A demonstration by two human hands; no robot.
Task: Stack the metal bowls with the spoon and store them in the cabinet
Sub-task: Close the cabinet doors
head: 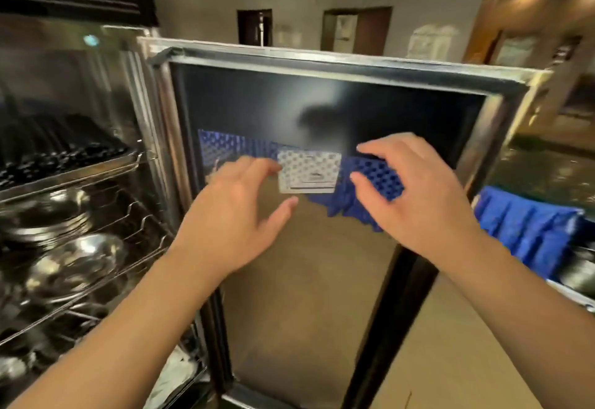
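Observation:
A steel cabinet [96, 102] stands open at the left, its glass door [322, 102] swung out in front of me. Metal bowls [74, 257] lie stacked on its wire racks [141, 225], and more bowls [45, 215] sit just behind them. No spoon can be made out. My left hand [235, 215] and my right hand [415, 196] hover side by side before the door's glass, fingers spread, holding nothing. Whether they touch the glass I cannot tell.
An upper tray [64, 157] in the cabinet holds dark utensils. A white label [309, 170] is stuck on the door glass. A blue crate [528, 234] stands at the right, seen partly through the glass. Tan floor [450, 360] lies below.

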